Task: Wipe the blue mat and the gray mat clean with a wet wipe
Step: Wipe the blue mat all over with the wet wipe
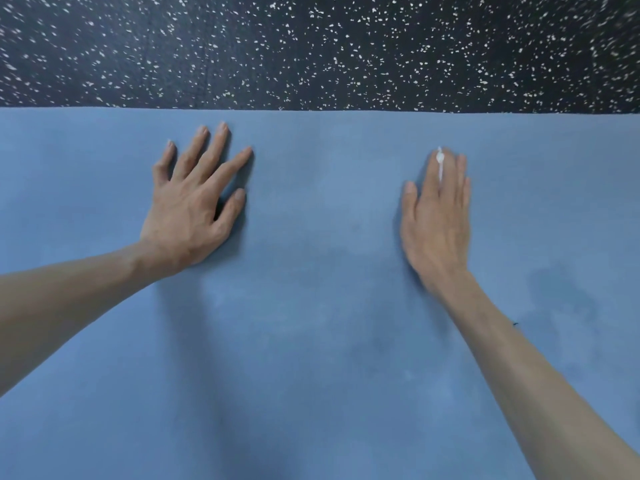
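The blue mat fills most of the view, with darker damp patches at the right and lower middle. My left hand lies flat on the mat with its fingers spread. My right hand presses flat on the mat with straight fingers held together. A thin strip of white wet wipe shows between its fingers; the rest of the wipe is hidden under the hand. The gray mat is not in view.
Black rubber floor with white speckles lies beyond the mat's far edge, which runs straight across the view.
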